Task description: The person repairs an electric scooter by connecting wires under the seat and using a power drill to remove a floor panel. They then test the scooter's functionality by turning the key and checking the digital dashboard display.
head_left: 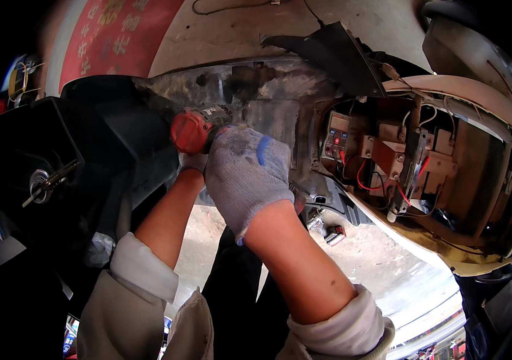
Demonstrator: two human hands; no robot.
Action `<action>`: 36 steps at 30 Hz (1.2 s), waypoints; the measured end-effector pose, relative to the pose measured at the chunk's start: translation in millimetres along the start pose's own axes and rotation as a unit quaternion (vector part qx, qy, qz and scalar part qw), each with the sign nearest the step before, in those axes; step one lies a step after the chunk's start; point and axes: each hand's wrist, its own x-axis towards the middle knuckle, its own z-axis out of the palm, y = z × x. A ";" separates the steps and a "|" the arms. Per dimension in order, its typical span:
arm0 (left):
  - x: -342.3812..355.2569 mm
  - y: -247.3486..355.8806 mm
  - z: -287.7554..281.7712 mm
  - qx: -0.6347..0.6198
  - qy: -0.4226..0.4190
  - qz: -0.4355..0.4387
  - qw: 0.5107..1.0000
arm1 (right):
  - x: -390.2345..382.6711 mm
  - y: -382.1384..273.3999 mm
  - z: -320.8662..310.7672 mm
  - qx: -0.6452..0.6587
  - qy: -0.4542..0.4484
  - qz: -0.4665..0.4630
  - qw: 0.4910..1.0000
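My right hand [250, 168], in a grey knitted glove with a blue mark, is wrapped round a red-and-black cordless drill [191, 131]. The drill's rounded red end faces up, and its tip is out of sight. Just below the red end, my left hand [193, 161] shows only in a small part, also gloved; its fingers are hidden behind the drill. Both hands are over the worn, dirty floorboard [272, 123] of a scooter, beside its black front panel [121, 135].
To the right, the scooter's open body compartment [484, 180] holds a breaker [336, 141], brackets and red and black wires. A black cover [343, 60] leans at the far side. Keys [51, 181] sit in the lock at left. A red-and-black object [334, 234] lies on the ground.
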 end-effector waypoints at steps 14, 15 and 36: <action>-17.4 20.9 25.9 0.173 -0.144 0.173 0.959 | 0.4 2.0 0.5 0.090 -0.002 0.062 0.994; -9.9 24.1 22.8 0.177 -0.139 0.173 0.959 | -3.3 2.8 3.3 0.077 0.012 0.047 0.996; 62.3 50.5 20.5 0.245 -0.129 0.164 0.947 | -17.4 18.2 5.3 0.082 -0.013 0.067 0.994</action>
